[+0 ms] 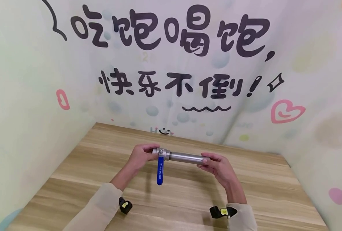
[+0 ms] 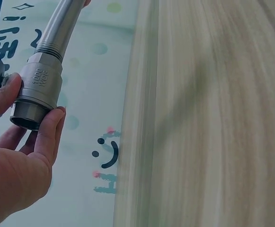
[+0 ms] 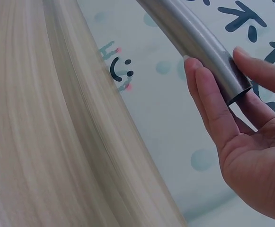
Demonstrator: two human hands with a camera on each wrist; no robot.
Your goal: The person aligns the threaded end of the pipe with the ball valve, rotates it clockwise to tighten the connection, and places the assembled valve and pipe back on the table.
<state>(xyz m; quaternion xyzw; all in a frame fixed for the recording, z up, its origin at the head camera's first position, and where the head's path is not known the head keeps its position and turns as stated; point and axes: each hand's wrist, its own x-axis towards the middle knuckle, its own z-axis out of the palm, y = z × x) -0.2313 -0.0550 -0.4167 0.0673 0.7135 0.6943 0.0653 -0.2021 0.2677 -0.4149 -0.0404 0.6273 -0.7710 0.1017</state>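
A steel ball valve (image 1: pixel 162 153) with a long blue lever handle (image 1: pixel 160 171) is joined to a threaded steel pipe (image 1: pixel 185 157). Both are held up above the wooden table, roughly level across the head view. My left hand (image 1: pixel 140 158) grips the valve body at its open end, thumb on one side and fingers on the other. In the left wrist view, pipe threads show where the pipe enters the valve body (image 2: pixel 40 78). My right hand (image 1: pixel 218 167) pinches the pipe's free end between thumb and fingers; its open mouth shows in the right wrist view.
The wood-grain table (image 1: pixel 176 199) lies below both hands. A printed wall (image 1: pixel 171 118) with large lettering rises behind it, and side walls flank it. Each wrist carries a black camera mount on a strap, the left mount (image 1: pixel 126 205) and the right mount (image 1: pixel 223 212).
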